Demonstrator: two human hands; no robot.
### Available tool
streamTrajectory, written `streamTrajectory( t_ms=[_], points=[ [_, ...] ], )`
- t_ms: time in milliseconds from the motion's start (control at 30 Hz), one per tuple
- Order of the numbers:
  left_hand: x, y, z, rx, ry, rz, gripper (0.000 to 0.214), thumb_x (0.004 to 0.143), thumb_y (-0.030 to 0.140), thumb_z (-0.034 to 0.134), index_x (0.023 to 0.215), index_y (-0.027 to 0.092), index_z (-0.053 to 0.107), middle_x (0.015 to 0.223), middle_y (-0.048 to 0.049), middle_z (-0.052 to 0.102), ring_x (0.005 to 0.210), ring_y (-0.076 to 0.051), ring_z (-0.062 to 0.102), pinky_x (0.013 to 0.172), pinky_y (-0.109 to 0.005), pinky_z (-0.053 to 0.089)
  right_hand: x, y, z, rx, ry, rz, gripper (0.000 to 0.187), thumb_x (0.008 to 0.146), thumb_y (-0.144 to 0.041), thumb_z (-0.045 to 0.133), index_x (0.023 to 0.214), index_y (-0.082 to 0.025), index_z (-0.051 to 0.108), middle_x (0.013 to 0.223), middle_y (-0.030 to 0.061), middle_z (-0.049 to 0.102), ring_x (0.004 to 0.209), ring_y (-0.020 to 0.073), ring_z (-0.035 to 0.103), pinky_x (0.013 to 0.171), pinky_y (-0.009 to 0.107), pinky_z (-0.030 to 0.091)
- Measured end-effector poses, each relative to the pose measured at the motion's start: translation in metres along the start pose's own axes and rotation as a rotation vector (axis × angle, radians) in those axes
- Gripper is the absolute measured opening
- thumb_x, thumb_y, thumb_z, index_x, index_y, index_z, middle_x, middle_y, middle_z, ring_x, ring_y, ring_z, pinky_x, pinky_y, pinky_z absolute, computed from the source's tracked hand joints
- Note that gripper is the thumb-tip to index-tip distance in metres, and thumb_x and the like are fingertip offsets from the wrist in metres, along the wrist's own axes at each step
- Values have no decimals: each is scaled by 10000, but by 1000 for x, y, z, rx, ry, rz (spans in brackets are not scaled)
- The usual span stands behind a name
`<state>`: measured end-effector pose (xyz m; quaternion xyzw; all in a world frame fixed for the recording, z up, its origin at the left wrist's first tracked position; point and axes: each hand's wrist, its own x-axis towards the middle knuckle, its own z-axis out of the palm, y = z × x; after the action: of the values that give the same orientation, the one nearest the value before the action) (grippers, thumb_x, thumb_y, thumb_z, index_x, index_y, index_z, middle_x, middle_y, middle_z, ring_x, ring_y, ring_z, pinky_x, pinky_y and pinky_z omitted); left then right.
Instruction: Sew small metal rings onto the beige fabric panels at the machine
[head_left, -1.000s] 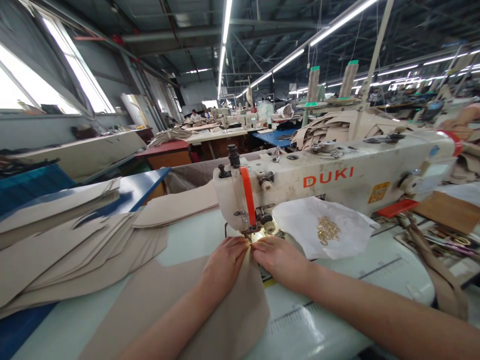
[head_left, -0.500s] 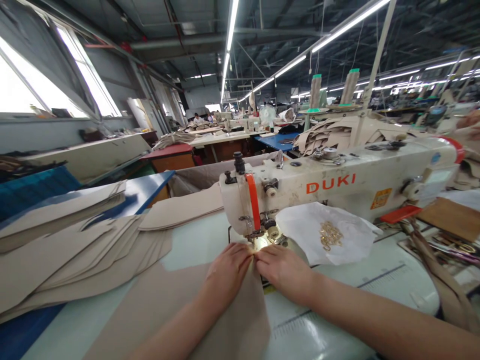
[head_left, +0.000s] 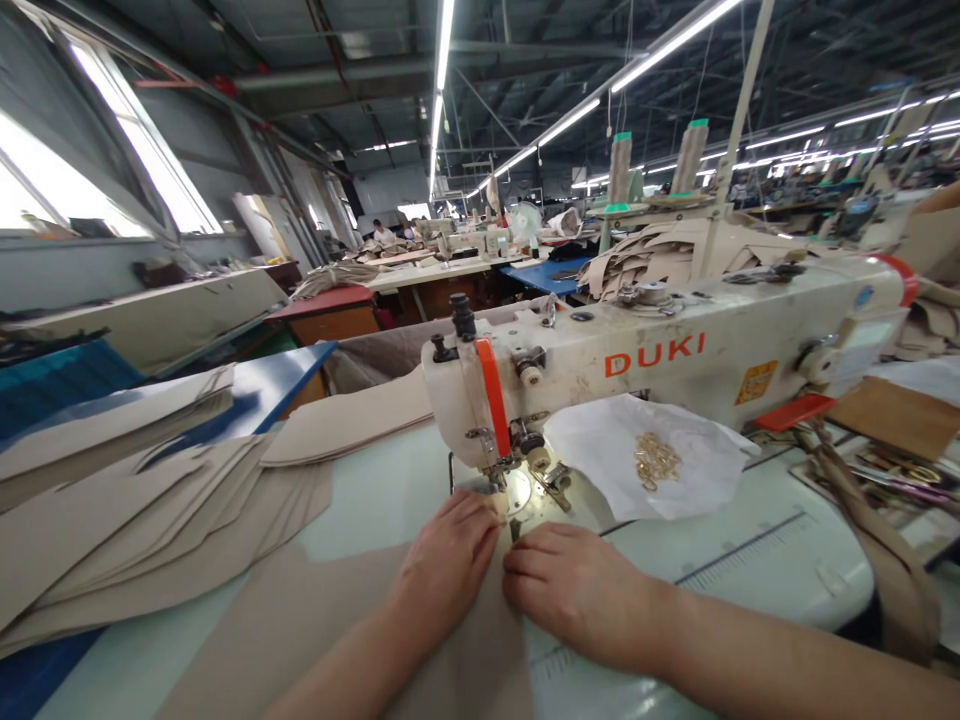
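A large beige panel, smooth like leather or fabric, lies on the sewing machine's pale bed and reaches toward me. My left hand is closed on its far end beside the presser foot, fingers together. At the panel's right edge, my right hand has its fingers curled in on the edge, a little nearer to me; its fingertips are partly hidden. Just beyond both hands is the lit needle area of the white sewing machine with an orange strip on its head.
Several stacked beige pieces lie to the left. Right of the needle, a white cloth bears small gold-coloured metal rings. Scissors and tools sit in a tray at far right. Thread cones stand behind the machine.
My right hand has drawn back toward me along the panel's edge, away from the needle and from my left hand. The left hand stays by the presser foot. The view has shifted slightly.
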<state>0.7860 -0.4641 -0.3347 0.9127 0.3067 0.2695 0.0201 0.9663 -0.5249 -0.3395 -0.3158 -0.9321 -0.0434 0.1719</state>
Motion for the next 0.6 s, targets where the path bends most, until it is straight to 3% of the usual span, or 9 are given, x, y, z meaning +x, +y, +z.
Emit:
streamTrajectory(
  t_ms=[167,333,600],
  points=[
    [6,-4,-1,47,-87,13,205,864,96,450,696,183,530,755,-22,614,767,-183,567,727,-326,489,2,1,1,4,18,6,110,907,-213,516,878,-153,603,911,36,644,860,166,530,848,295,433],
    [9,-4,-1,118,-99,55,187,833,72,470,692,180,531,713,-21,612,721,-189,571,685,-329,495,2,2,2,-1,20,3,111,900,-218,526,861,-157,610,912,39,650,853,169,527,836,294,425],
    [1,-5,4,212,75,178,259,910,123,354,751,173,552,753,-31,636,752,-175,593,728,-315,516,2,2,5,-25,40,-6,123,899,-226,516,826,-167,596,833,23,634,809,168,514,794,299,418]
  ],
)
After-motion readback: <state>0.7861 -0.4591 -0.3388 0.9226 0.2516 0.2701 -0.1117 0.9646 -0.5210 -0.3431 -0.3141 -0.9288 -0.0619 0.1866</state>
